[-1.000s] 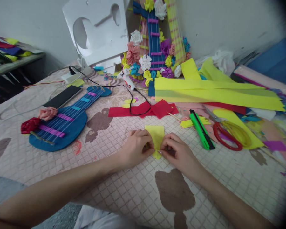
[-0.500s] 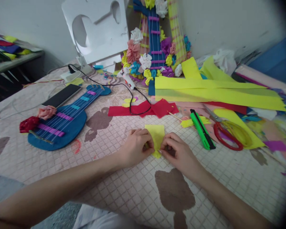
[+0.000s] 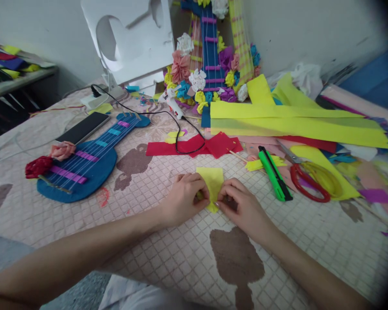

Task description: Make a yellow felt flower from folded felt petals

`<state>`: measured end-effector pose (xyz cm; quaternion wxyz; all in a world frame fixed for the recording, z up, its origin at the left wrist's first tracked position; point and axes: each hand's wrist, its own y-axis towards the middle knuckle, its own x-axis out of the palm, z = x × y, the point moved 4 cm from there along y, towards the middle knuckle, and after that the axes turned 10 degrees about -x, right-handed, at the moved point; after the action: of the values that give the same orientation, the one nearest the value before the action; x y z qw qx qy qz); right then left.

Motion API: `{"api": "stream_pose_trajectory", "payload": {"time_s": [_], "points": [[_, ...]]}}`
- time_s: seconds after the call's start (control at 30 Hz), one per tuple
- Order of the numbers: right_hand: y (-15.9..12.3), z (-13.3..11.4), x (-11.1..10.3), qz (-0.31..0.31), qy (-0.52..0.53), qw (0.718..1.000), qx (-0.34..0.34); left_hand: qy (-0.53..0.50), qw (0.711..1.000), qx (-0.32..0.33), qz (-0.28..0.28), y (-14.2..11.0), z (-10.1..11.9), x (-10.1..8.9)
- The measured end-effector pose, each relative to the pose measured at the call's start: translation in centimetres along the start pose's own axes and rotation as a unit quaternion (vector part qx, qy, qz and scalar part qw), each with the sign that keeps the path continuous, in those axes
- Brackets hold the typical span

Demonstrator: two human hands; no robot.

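A small yellow felt piece (image 3: 212,180) lies on the quilted cloth (image 3: 168,258) in front of me. My left hand (image 3: 183,199) pinches its left edge with closed fingers. My right hand (image 3: 242,206) pinches its right edge, fingers curled and closed. The two hands nearly touch over the piece's lower end, which they partly hide.
A green utility knife (image 3: 274,174) and red-handled scissors (image 3: 307,176) lie to the right, by long yellow felt strips (image 3: 294,122). Red felt (image 3: 194,146) and a glue gun (image 3: 170,101) with its black cord lie beyond. A blue felt guitar (image 3: 84,161) and a phone (image 3: 84,128) sit left.
Both hands stay pinched on the yellow piece with almost no movement. The view has shifted slightly.
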<state>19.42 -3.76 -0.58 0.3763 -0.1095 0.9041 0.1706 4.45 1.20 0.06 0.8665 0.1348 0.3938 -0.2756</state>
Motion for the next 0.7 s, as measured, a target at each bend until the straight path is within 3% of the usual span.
{"api": "stream_pose_trajectory", "payload": {"time_s": [0.7], "points": [[-0.05, -0.55, -0.02, -0.011, -0.003, 1.0, -0.008, 0.031, 0.999, 0.018, -0.015, -0.49, 0.23, -0.05]]}}
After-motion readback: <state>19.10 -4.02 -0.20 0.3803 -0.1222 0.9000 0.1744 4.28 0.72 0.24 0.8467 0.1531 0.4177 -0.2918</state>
